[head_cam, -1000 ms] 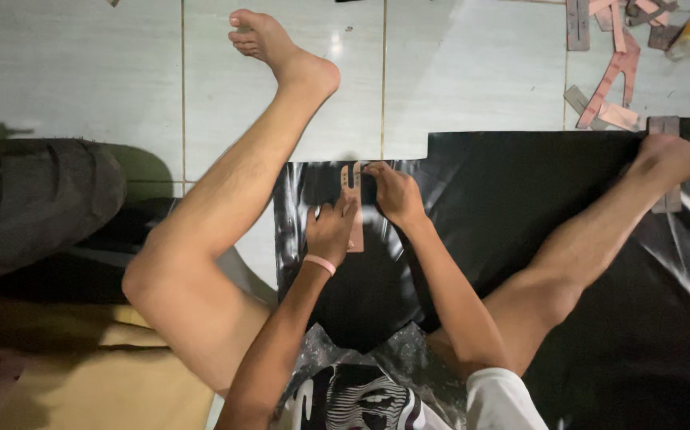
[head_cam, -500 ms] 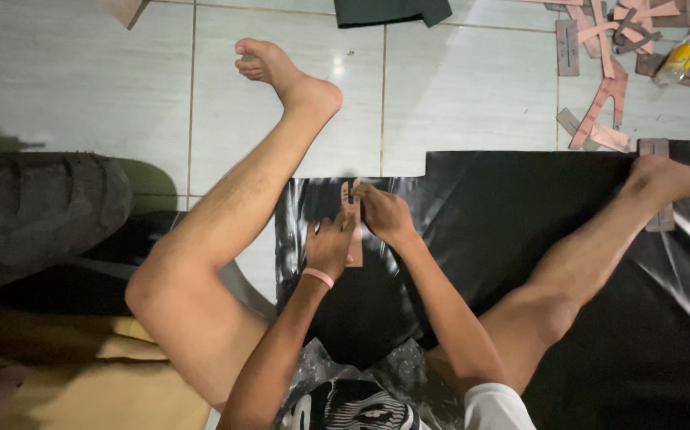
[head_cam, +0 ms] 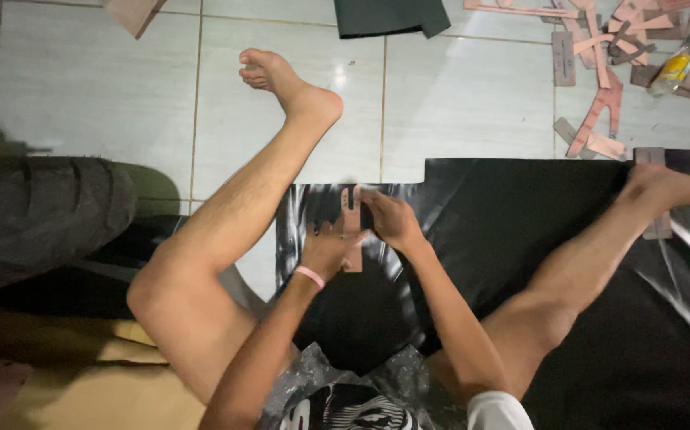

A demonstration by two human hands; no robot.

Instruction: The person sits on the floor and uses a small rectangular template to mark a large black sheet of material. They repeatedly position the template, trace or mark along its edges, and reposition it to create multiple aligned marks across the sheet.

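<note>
Black sheet (head_cam: 520,215) under upright (lengthwise) template (head_cam: 352,231)

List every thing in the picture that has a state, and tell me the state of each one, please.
Left hand: closed on the pink template, pressing it down.
Right hand: fingers bent at the template's upper end.
Pink template: flat on the black sheet, partly covered.
Black sheet: spread on the floor, edge cut in steps.
Pink pieces: scattered on the tiles.
Bottle: lying on its side.
</note>
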